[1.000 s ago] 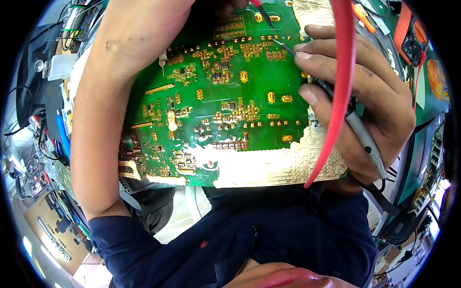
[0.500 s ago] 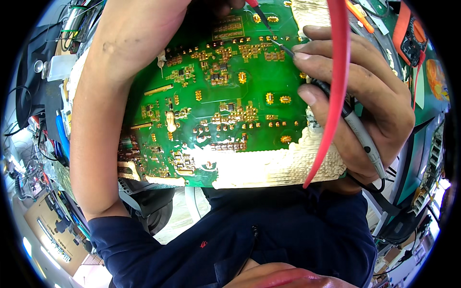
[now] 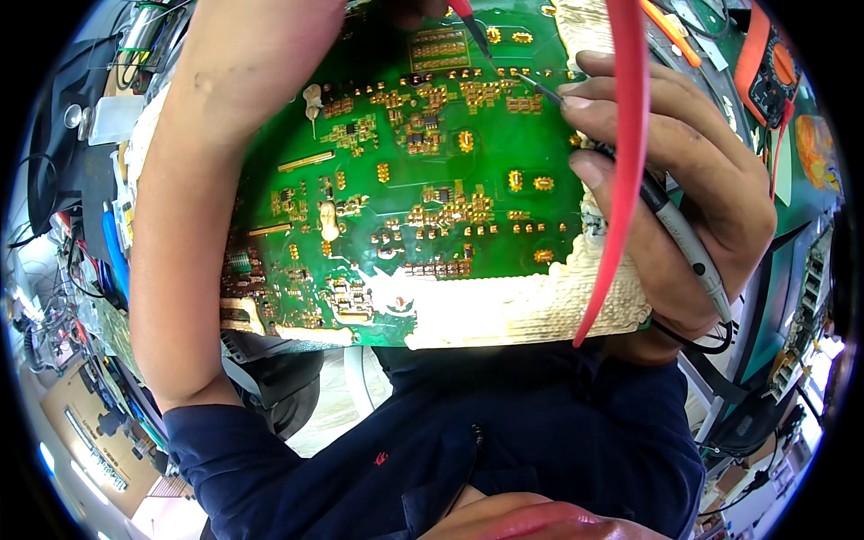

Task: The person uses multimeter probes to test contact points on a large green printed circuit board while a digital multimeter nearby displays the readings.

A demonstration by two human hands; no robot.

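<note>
1. Right hand [image 3: 688, 153] grips a grey probe [image 3: 688, 238], faint lettering along its handle.
2. Green circuit board [image 3: 490, 171] lies beneath both hands.
3. Left hand [image 3: 270, 40] partly hidden; cannot tell its grip.
4. Dark shirt [image 3: 576, 423]: small red emblem [image 3: 381, 458].

Fisheye looked steeply down from the head

The view came from the left camera of a pair worn on the person's head. It faced down, steeply enough that the dark top [image 3: 342, 459] on the wearer's chest showed below the circuit board [image 3: 423, 180]. The board lay close, spanning much of the upper middle, with the left forearm [image 3: 184, 234] and right hand [image 3: 697, 162] at its sides. A red lead [image 3: 633, 117] crossed nearer the lens than that hand. The wide lens reached out to a meter [image 3: 781, 67] at the upper right, bending straight edges toward its dark rim.
</note>
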